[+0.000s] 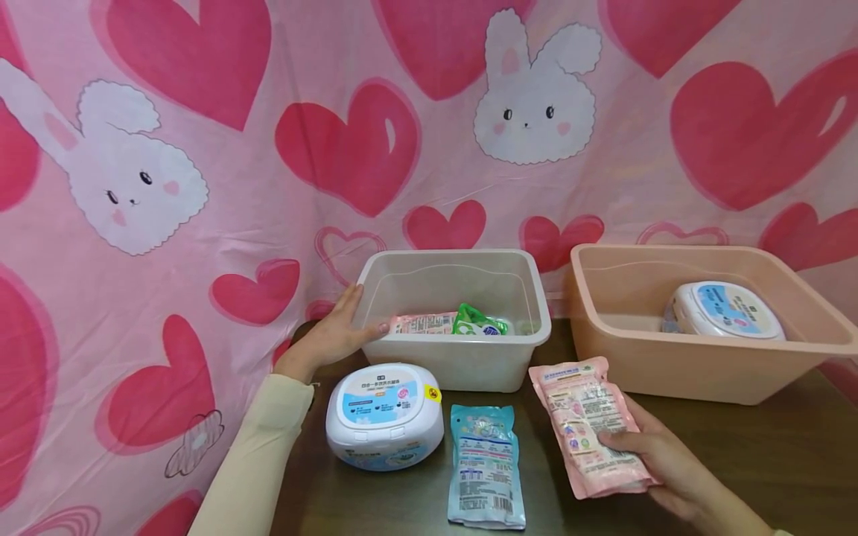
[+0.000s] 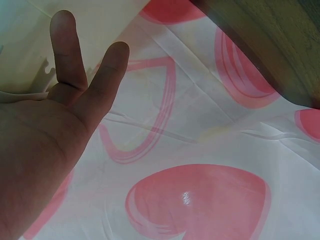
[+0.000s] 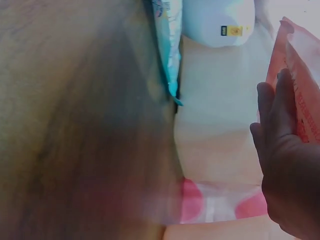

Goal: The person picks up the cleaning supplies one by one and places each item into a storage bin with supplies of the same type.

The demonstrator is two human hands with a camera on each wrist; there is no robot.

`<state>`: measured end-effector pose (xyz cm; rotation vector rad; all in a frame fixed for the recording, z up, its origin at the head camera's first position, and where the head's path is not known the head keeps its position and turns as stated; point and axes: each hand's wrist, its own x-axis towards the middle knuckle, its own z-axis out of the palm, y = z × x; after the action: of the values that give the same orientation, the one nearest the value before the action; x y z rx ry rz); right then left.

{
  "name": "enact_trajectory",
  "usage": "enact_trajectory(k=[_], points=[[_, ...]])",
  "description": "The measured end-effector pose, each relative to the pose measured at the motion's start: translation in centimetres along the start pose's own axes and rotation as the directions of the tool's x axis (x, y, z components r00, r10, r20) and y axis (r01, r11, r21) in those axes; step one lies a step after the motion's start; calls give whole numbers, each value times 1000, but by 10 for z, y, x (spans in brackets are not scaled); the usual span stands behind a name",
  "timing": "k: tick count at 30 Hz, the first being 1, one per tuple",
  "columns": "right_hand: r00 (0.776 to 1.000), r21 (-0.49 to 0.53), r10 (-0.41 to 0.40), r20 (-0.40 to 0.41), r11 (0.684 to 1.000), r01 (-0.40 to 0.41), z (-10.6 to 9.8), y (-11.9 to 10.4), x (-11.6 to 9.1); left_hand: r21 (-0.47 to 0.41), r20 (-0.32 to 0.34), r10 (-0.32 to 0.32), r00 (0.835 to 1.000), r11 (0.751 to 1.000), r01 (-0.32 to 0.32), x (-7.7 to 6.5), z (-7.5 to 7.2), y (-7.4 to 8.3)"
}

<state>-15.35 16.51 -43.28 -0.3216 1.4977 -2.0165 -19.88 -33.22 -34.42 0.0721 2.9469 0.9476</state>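
My right hand (image 1: 660, 454) holds a pink printed pouch (image 1: 583, 428) by its lower right side, thumb across the front; in the right wrist view the fingers lie along the back of the pouch (image 3: 305, 90). My left hand (image 1: 335, 331) rests against the left front corner of a light grey bin (image 1: 456, 365), its thumb over the rim. Spread, fairly straight fingers (image 2: 102, 75) show in the left wrist view. Inside that bin lie a pink pouch (image 1: 422, 324) and a green pouch (image 1: 472, 320). A teal pouch (image 1: 485, 469) lies flat on the table between my hands.
A white lidded tub (image 1: 385, 417) stands before the grey bin, below my left hand. To the right is a peach bin (image 1: 670, 365) with a similar white tub (image 1: 727, 309) in it. A pink heart-patterned cloth (image 1: 429, 164) hangs behind the dark wooden table (image 1: 798, 439).
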Motion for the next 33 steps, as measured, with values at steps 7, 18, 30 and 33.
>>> enact_trajectory(k=[7, 18, 30, 33], points=[[991, 18, -104, 83, 995, 103, -1, -9, -4, -5, -1, -5, 1000, 1000, 5, 0, 0, 0], [979, 27, -163, 119, 987, 161, 2, -30, -4, 7, 0, 1, 1000, 1000, -1, 1, 0, 0], [973, 32, -224, 62, 974, 222, 11, -47, 9, 1, -4, 11, 1000, 1000, -11, 1, 0, -1], [975, 30, -215, 63, 976, 213, 13, -51, 13, 4, -6, 12, 1000, 1000, -12, 0, 1, -1]])
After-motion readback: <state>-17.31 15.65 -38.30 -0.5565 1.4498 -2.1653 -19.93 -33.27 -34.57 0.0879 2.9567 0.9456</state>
